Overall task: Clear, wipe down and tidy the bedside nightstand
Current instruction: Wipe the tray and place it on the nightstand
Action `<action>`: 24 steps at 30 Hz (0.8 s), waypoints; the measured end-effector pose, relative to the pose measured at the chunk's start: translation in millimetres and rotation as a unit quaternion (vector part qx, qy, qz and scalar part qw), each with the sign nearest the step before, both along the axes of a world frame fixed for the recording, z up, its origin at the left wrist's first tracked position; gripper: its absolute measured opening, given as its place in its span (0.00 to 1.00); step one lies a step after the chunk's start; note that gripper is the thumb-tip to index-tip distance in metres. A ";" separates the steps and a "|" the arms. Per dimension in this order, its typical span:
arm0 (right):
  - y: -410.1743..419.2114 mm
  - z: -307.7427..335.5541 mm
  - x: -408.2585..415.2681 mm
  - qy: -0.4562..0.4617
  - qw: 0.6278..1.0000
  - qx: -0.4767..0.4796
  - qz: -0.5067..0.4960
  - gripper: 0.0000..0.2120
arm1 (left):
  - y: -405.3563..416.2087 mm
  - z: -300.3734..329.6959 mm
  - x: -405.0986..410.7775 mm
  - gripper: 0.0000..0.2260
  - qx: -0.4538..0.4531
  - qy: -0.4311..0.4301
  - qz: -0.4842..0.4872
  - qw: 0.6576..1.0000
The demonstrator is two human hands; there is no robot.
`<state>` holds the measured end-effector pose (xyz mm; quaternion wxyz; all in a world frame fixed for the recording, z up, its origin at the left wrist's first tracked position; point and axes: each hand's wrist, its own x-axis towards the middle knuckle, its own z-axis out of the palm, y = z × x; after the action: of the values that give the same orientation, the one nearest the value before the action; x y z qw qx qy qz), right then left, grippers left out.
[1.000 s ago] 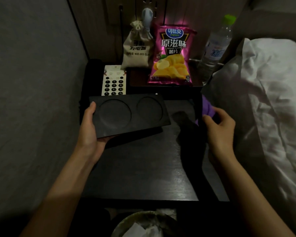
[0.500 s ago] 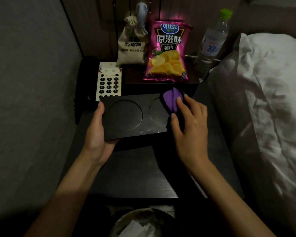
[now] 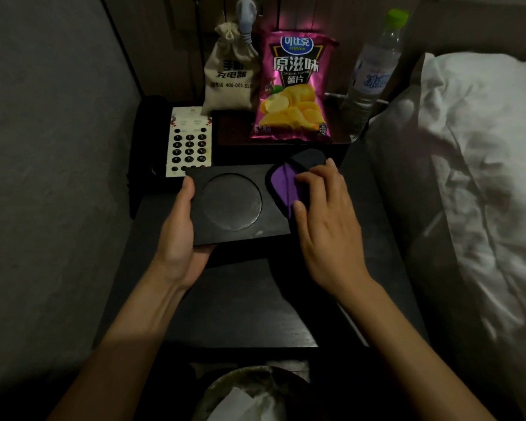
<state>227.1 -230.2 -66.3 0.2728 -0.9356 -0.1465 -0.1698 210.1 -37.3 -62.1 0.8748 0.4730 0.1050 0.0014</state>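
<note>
My left hand [image 3: 179, 235] grips the left end of a black tray with two round recesses [image 3: 234, 205], held a little above the dark nightstand top [image 3: 240, 311]. My right hand [image 3: 325, 226] presses a purple cloth [image 3: 283, 185] onto the tray's right recess, fingers curled over the cloth. The left recess shows greyish smears. The right recess is hidden under the cloth and hand.
At the back stand a beige drawstring pouch [image 3: 230, 77], a pink chip bag [image 3: 293, 92] and a water bottle [image 3: 374, 68]. A white telephone keypad [image 3: 189, 144] lies back left. White bedding [image 3: 468, 177] is on the right, a bin with tissue [image 3: 246, 396] below.
My right hand brought the purple cloth from the nightstand's right edge onto the tray's right recess. The left hand keeps holding the tray, now more level.
</note>
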 end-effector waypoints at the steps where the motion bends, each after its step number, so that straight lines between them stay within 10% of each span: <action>1: 0.5 -1.7 -0.2 0.004 1.000 0.001 -0.009 0.18 | -0.7 0.3 0.3 0.19 0.000 -0.001 0.004 1.000; 10: 4.5 -4.6 -1.1 0.030 0.997 -0.034 -0.065 0.28 | -8.7 -0.1 -0.9 0.19 0.005 -0.009 0.005 1.000; 24: 51.4 -6.9 -34.1 -0.005 0.983 -0.118 0.140 0.30 | -39.9 -15.8 -11.7 0.25 -0.009 0.011 -0.064 0.998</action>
<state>193.0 -178.9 -73.2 0.1809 -0.9305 -0.2964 -0.1161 198.4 -77.2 -78.0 0.8759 0.4713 0.0840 -0.0601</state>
